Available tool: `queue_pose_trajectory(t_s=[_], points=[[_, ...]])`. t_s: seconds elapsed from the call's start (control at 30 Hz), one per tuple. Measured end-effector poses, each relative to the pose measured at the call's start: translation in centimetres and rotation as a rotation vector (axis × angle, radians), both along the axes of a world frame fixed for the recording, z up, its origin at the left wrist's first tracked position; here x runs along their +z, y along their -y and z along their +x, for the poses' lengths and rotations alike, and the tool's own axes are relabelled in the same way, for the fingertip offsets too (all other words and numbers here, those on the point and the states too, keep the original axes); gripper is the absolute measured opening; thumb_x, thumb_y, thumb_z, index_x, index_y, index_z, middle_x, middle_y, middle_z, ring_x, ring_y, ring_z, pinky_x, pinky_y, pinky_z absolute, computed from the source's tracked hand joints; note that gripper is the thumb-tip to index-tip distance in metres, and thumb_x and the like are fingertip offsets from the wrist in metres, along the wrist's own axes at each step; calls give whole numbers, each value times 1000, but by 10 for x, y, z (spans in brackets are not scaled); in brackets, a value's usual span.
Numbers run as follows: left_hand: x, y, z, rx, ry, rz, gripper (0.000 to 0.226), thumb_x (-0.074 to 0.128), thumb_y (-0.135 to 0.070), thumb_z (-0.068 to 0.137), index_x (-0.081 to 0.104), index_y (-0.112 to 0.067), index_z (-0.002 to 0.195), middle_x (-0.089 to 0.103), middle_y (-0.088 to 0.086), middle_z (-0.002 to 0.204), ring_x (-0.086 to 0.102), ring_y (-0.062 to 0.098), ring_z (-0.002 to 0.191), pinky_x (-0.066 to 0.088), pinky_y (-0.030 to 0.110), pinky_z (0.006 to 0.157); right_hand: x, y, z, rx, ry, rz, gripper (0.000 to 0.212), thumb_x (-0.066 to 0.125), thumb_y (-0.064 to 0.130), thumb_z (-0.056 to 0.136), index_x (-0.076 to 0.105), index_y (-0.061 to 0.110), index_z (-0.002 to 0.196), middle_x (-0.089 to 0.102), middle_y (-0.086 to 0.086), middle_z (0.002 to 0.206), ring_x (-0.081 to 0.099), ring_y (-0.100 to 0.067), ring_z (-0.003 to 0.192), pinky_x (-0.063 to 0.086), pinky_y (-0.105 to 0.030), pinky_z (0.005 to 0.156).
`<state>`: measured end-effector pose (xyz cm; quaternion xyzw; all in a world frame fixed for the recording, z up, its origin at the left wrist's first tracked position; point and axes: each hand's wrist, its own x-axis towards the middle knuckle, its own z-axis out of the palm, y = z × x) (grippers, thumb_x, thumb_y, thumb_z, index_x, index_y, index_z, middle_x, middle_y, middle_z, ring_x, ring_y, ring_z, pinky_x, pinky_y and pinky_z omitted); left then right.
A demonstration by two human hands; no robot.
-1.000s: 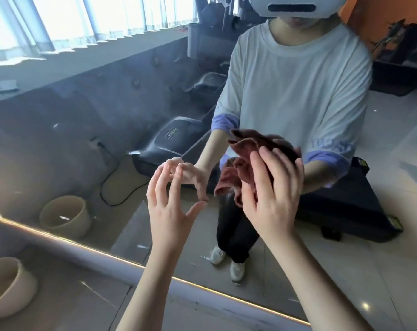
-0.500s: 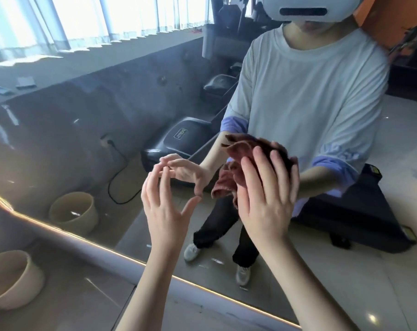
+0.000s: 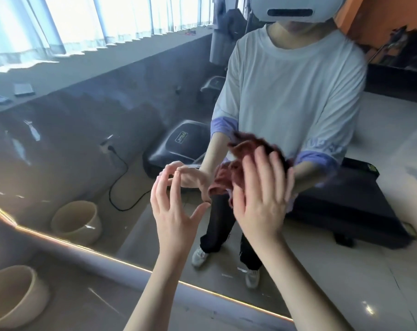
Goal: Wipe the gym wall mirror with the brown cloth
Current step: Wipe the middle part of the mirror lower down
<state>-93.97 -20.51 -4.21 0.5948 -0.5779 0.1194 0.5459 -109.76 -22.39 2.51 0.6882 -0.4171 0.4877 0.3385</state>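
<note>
Right of centre, the right hand (image 3: 260,201) presses the cloth (image 3: 250,149) flat-fingered on the mirror (image 3: 83,151); the left hand (image 3: 174,211) hovers spread, empty. The soft, light cloth likely bunches: palm its middle.

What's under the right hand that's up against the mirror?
The brown cloth, bunched between the right hand and the mirror. Its folds stick out above and to the left of the fingers. The part beneath the palm, and the glass behind it, are covered.
</note>
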Motion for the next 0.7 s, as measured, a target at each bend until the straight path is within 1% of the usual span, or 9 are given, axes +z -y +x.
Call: queue_pose_trajectory(t_s=[0.1,0.17,0.23,0.33,0.4,0.47,0.57,0.63,0.7], points=[[0,0,3,-13,9,-34,83,84,-25,75,39,-7,143,42,23,148,41,40,137,26,39,119,-34,-1,7,9,-348,13,38,42,17,101,49,17,138,42,2,153,30,-20,142,17,-39,120],[1,1,8,-8,17,-24,90,91,-18,68,41,-4,141,45,22,146,43,39,136,28,40,117,-28,2,4,57,-441,18,39,44,15,99,51,18,137,45,2,151,35,-19,141,18,-38,120],[3,2,14,-3,11,-11,96,95,-21,62,43,-3,141,44,22,146,43,39,136,26,37,118,-7,5,5,104,-396,-7,41,50,13,94,52,15,136,48,0,147,39,-20,139,15,-37,122],[8,3,25,0,-2,3,106,95,-26,57,37,-10,145,37,19,150,38,38,137,18,29,121,16,6,12,111,-162,-19,41,54,12,92,52,12,133,49,-2,146,34,-22,139,13,-38,122],[11,5,33,7,8,4,109,95,-27,55,36,-10,146,33,18,152,34,38,139,14,27,121,11,5,21,71,-55,1,40,52,14,94,50,13,134,48,-3,146,31,-21,140,12,-38,122],[16,7,42,20,14,13,112,95,-27,53,35,-10,146,33,20,153,31,39,139,17,32,121,-7,2,28,39,-119,31,41,48,15,95,48,14,136,44,-2,146,29,-20,142,12,-38,122],[22,10,54,38,1,28,110,96,-25,54,38,-7,146,31,20,153,27,36,141,26,46,117,-19,4,25,48,-414,31,42,45,12,96,51,17,137,50,2,148,32,-18,142,12,-36,122],[24,10,60,30,14,16,105,95,-22,57,40,-5,145,30,17,153,28,34,139,30,48,114,-2,6,25,73,-379,2,43,52,10,93,53,16,136,48,2,148,37,-19,140,12,-37,123],[23,10,64,27,34,-1,100,93,-22,61,41,-6,145,30,14,152,29,33,138,29,44,113,21,7,30,96,-196,-22,43,58,9,91,53,13,134,43,2,147,39,-23,138,13,-38,122]])
